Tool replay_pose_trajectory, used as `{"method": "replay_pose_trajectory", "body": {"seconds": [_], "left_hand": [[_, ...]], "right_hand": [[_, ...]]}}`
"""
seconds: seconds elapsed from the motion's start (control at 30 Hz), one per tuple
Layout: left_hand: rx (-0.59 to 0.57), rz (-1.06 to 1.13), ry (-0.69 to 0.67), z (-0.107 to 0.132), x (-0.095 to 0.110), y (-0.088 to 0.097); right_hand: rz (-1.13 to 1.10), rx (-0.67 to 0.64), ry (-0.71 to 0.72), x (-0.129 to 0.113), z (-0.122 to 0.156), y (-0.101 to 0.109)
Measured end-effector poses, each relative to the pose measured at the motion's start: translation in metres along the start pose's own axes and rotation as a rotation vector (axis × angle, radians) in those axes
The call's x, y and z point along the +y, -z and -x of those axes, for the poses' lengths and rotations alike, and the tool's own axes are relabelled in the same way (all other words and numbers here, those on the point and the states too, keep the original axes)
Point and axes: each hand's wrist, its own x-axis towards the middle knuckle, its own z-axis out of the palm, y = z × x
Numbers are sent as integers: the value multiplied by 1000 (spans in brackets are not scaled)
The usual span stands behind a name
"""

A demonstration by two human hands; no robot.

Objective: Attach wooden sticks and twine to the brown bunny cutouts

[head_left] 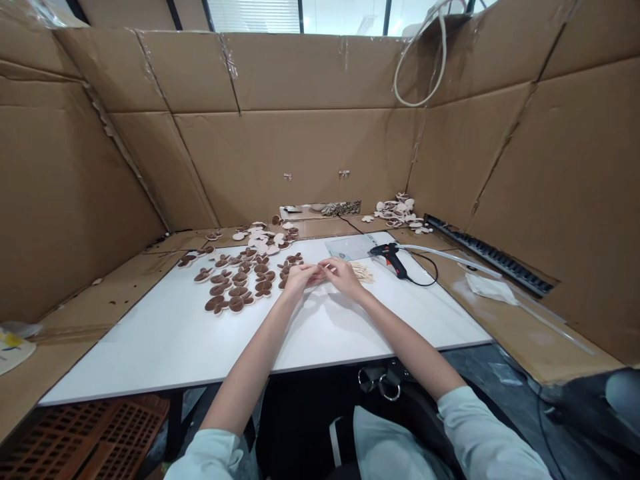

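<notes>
My left hand [301, 275] and my right hand [341, 275] meet above the white board, fingertips pinched together. What they hold between them is too small and too covered by the fingers to make out. Just left of my left hand lie brown flower-shaped pieces [239, 291] with pale edges, spread in rough rows. Beside my right hand is a bunch of thin pale strips [361, 272], partly hidden behind it. A black glue gun [390, 259] rests further right, a long translucent glue stick running from its back.
Cardboard walls [320, 147] surround the white board [165, 347]. White flower-shaped pieces [397, 212] are piled at the back right, others [263, 239] at the back left. A clear plastic sheet [347, 249] lies behind my hands. A white cable loop [440, 60] hangs at upper right.
</notes>
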Motion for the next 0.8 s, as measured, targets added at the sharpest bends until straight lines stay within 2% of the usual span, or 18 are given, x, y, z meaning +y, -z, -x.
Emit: {"method": "replay_pose_trajectory", "body": {"seconds": [0.1,0.23,0.33,0.43,0.6,0.8], "left_hand": [[-58,21,6,1,1,0],[-136,22,16,1,3,1],[-189,-16,-8,0,2,2],[-225,-77,-56,-2,0,3],[-171,-230,-212,-4,-3,2],[-84,-452,-330,-3,-3,4]], "right_hand": [[-192,-26,-98,1,0,5],[-426,-135,-183,4,1,16],[-495,-190,-207,1,3,24],[-517,-182,-219,-3,4,28],[-504,-95,-239,-2,3,27],[-470,-73,-285,5,2,27]]}}
